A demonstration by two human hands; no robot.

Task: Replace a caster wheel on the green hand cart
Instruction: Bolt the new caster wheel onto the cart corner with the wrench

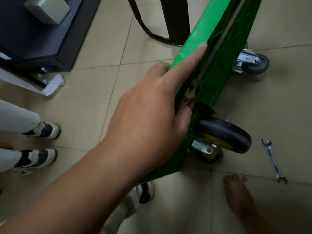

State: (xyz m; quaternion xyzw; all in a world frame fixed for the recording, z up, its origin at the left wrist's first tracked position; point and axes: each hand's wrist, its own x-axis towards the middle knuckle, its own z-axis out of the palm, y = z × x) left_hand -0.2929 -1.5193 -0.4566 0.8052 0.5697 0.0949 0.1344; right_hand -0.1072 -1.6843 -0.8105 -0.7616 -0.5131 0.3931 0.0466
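The green hand cart [194,38] stands tipped on its side edge on the tiled floor. My left hand [148,115] grips its upper edge, index finger stretched along the green rim, other fingers curled over it. Just right of that hand is a black caster wheel with a yellow hub [224,134], and a second yellow-hubbed caster [209,154] sits below it in a metal bracket. A grey caster [255,64] rests on the floor farther back. My right hand [236,190] is low near the floor, fingertips at a small washer or nut [244,179].
A silver double-ended spanner [273,161] lies on the tiles at the right. Another person's legs and shoes [38,144] stand at the left. A dark cabinet [42,34] fills the upper left, and a black post [175,19] and curved tube stand behind the cart.
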